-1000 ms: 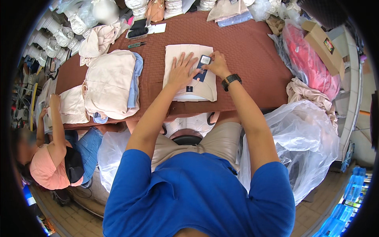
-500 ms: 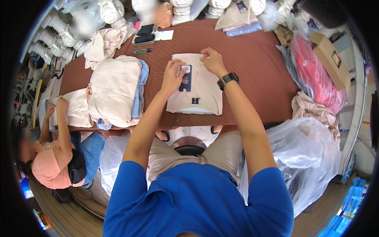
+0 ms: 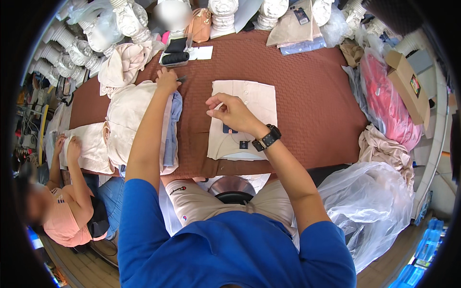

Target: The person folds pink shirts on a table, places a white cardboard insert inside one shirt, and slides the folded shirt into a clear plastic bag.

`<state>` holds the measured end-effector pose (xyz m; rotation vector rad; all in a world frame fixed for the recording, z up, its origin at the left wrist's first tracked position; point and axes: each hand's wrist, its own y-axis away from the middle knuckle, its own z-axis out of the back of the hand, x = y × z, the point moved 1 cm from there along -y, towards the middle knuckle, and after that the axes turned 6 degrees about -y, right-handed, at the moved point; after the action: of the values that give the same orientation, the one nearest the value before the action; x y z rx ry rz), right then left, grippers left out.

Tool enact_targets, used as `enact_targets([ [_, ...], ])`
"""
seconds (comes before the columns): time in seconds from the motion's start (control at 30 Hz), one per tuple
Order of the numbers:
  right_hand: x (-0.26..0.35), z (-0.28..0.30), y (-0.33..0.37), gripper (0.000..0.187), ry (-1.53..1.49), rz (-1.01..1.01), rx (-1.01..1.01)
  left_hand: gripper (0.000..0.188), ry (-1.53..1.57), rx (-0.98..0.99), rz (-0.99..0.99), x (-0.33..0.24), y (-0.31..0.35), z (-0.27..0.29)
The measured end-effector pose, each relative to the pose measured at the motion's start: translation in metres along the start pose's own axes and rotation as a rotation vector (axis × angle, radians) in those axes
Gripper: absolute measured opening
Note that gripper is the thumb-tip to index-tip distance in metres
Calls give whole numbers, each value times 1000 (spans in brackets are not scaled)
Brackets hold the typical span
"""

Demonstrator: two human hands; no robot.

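Observation:
My left hand reaches to the far left, beside the pile of folded cream garments. Its fingers bend over a small pair of thread snips; the handle is hidden under the hand and only the blade end shows. My right hand hovers above a folded cream shirt, fingers loosely curled, thumb apart from them, with nothing visible between. A dark hang tag, partly covered by this hand, lies on the shirt. Near the collar sits a small dark label with a thin cord.
Piled garments lie left; beyond them is a tray with black thread spools. A co-worker in a peach top handles cloth at far left. Bagged red cloth, a cardboard box and clear plastic are on the right.
My left hand has left the hang tag and moved up and left onto the thread snips. My right hand has come down and left, over the tag.

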<state>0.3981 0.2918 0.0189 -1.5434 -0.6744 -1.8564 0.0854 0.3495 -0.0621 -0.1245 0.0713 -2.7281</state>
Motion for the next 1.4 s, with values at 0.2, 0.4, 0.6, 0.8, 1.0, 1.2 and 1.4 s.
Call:
enact_targets([
  [0.2,-28,-2,-15,49,82,229,-362,29,726,-101,-276,-39,13,46],
  [0.4,-42,48,-30,42,-68,282,-536,17,961,4,-526,-162,66,117],
  [0.6,-48,108,13,22,-282,-64,-581,5,785,-112,-612,-204,53,67],
  [0.8,-49,128,32,21,-348,-128,-593,10,617,-266,-638,-213,55,34],
  [1.0,-70,124,12,31,81,-53,-515,20,1066,220,-277,-211,21,25],
  [1.2,-62,118,-11,27,563,32,-443,28,1138,363,-191,-201,23,45],
  [1.4,-54,109,-20,18,672,-35,-455,29,1128,364,-247,-203,25,48],
])
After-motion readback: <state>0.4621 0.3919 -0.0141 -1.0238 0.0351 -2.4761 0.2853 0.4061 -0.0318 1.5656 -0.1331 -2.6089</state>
